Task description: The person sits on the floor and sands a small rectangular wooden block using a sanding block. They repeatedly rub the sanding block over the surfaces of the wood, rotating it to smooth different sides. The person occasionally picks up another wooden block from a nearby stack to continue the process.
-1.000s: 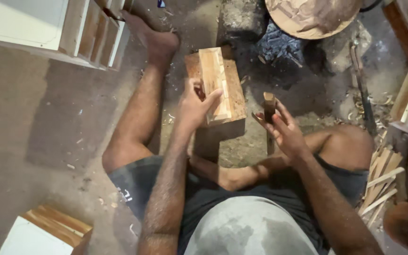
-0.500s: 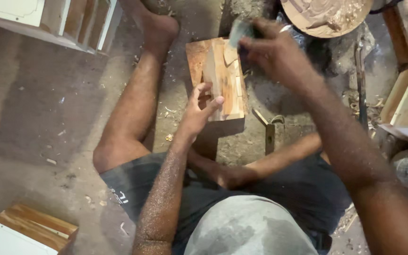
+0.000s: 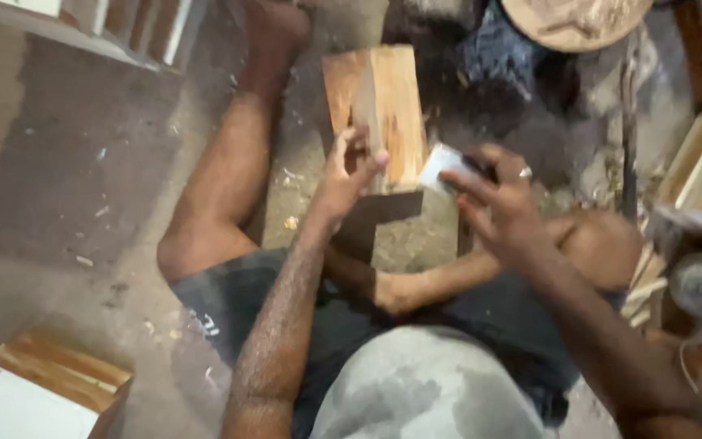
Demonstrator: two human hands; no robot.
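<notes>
The wood block (image 3: pixel 379 110) stands on the floor (image 3: pixel 67 162) at upper centre of the frame, left hand (image 3: pixel 347 175) gripping its near end. Right hand (image 3: pixel 501 203) pinches a pale flat piece (image 3: pixel 440 167) just beside it.

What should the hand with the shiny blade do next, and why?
Probably bring the pale flat blade in the right hand onto the wooden block. The left hand holds a thin strip of wood on the block, and the blade hangs just beside the block's near corner.
</notes>
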